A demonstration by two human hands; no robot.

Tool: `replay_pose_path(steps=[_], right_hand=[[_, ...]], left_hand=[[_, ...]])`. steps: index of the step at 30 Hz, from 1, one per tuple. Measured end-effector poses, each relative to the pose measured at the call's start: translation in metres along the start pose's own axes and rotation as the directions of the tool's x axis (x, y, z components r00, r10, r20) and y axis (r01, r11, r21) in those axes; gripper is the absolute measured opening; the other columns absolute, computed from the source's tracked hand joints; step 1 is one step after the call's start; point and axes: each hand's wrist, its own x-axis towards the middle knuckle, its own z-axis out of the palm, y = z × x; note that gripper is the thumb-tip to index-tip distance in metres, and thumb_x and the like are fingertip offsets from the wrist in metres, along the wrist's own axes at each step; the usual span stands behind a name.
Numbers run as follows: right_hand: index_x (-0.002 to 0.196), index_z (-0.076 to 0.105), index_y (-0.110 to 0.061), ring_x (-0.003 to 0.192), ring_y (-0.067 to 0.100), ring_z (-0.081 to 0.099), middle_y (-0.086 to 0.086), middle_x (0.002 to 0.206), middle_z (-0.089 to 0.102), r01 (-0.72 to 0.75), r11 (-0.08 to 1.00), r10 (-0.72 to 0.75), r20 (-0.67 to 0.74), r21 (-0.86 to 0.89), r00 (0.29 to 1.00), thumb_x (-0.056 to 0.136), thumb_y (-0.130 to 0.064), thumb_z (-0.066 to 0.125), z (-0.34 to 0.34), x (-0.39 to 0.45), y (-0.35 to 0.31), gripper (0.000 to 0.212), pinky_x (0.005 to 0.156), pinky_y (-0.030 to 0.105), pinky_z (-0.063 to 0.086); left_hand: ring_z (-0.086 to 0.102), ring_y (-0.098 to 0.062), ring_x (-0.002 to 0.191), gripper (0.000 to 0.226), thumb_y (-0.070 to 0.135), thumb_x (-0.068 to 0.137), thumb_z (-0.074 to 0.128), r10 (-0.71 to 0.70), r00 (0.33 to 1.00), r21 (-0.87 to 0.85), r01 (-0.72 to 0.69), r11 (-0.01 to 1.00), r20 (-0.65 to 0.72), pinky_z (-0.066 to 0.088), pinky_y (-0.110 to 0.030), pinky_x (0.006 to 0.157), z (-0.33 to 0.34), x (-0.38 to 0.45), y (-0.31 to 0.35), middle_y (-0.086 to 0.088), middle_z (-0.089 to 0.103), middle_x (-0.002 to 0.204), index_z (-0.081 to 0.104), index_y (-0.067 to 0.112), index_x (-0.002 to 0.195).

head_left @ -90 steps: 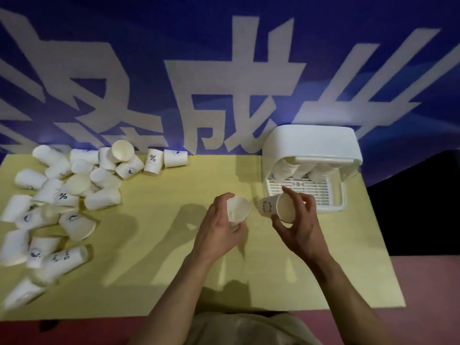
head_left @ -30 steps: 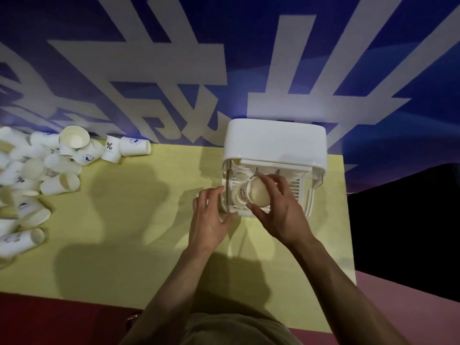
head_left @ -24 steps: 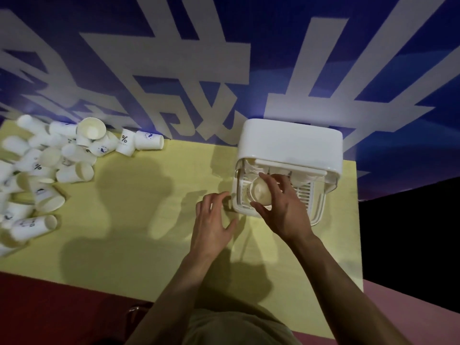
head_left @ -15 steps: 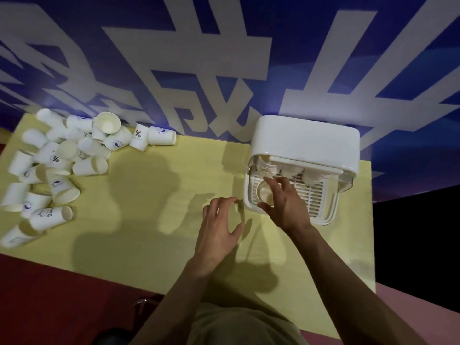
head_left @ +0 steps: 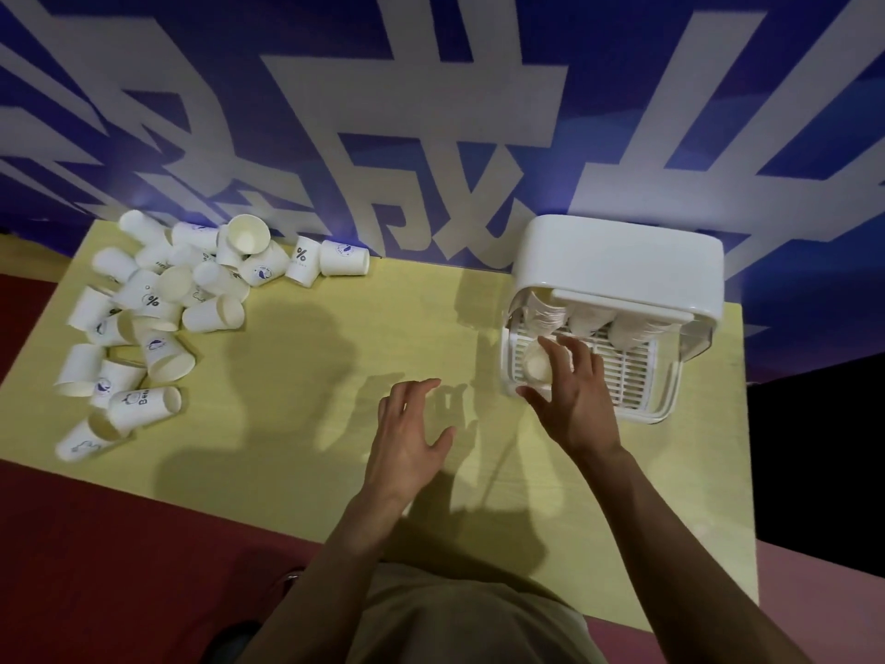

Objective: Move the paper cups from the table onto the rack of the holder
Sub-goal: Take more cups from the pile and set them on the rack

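Cup (head_left: 537,367) now on rack (head_left: 627,376), both hands (head_left: 577,400) empty.

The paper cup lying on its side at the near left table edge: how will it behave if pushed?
This paper cup probably rolls in a curve, since it tapers. It looks light and thin-walled, so it likely dents under a hard squeeze.

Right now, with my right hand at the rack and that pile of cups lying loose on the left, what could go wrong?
1. Your right hand is spread over the cup just set near the front left of the rack; pulling back could drag it off.
2. The pile of cups lies tipped and loose, some near the table edge; a quick grab with your left hand may roll some off.
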Motion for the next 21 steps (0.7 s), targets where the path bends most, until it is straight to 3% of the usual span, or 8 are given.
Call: replay_pose_path(steps=[4, 10, 13, 17, 21], right_hand=[[0.142, 0.052, -0.011, 0.121, 0.037, 0.049, 0.016, 0.139, 0.050, 0.057, 0.998, -0.056, -0.032, 0.019, 0.998, 0.088, -0.032, 0.080, 0.006, -0.017, -0.042, 0.065, 0.093, 0.050, 0.054], [0.138, 0.057, -0.010, 0.123, 0.036, 0.052, 0.015, 0.138, 0.052, 0.133, 0.990, -0.135, 0.033, 0.045, 0.990, 0.092, -0.032, 0.075, 0.046, -0.009, -0.139, 0.054, 0.098, 0.050, 0.051], [0.139, 0.057, -0.011, 0.121, 0.034, 0.053, 0.014, 0.140, 0.052, 0.167, 0.985, -0.171, 0.079, 0.050, 0.982, 0.093, -0.034, 0.074, 0.078, -0.003, -0.201, 0.054, 0.092, 0.048, 0.054], [0.138, 0.059, -0.013, 0.119, 0.033, 0.053, 0.012, 0.140, 0.052, 0.230, 0.971, -0.237, 0.131, 0.069, 0.963, 0.092, -0.033, 0.075, 0.130, 0.013, -0.281, 0.053, 0.087, 0.048, 0.057], [0.138, 0.059, -0.014, 0.115, 0.034, 0.055, 0.011, 0.141, 0.051, 0.285, 0.954, -0.297, 0.182, 0.090, 0.937, 0.091, -0.034, 0.076, 0.177, 0.027, -0.348, 0.054, 0.088, 0.045, 0.056]], left_hand=[[0.037, -0.018, 0.132, 0.065, 0.035, 0.088, 0.074, -0.036, 0.999, -0.028, 0.035, 0.999, -0.006, 0.042, -0.033, 0.104, -0.020, 0.001, -0.029, 0.006, 0.040, 0.140, 0.041, 0.034, 0.145], [0.039, -0.021, 0.132, 0.064, 0.030, 0.088, 0.074, -0.076, 0.996, -0.059, 0.073, 0.996, -0.045, 0.046, -0.037, 0.105, -0.074, 0.002, -0.106, 0.006, 0.040, 0.139, 0.042, 0.034, 0.144], [0.040, -0.022, 0.129, 0.064, 0.027, 0.087, 0.074, -0.129, 0.986, -0.070, 0.122, 0.990, -0.101, 0.045, -0.040, 0.105, -0.119, 0.001, -0.163, 0.003, 0.043, 0.137, 0.044, 0.032, 0.143], [0.045, -0.028, 0.125, 0.063, 0.015, 0.083, 0.078, -0.174, 0.951, -0.103, 0.152, 0.983, -0.254, 0.040, -0.047, 0.109, -0.184, -0.003, -0.244, -0.005, 0.049, 0.129, 0.052, 0.017, 0.140], [0.052, -0.043, 0.119, 0.061, 0.007, 0.076, 0.083, -0.253, 0.891, -0.088, 0.238, 0.967, -0.377, 0.039, -0.057, 0.105, -0.234, -0.011, -0.323, -0.022, 0.058, 0.123, 0.059, 0.000, 0.132]])
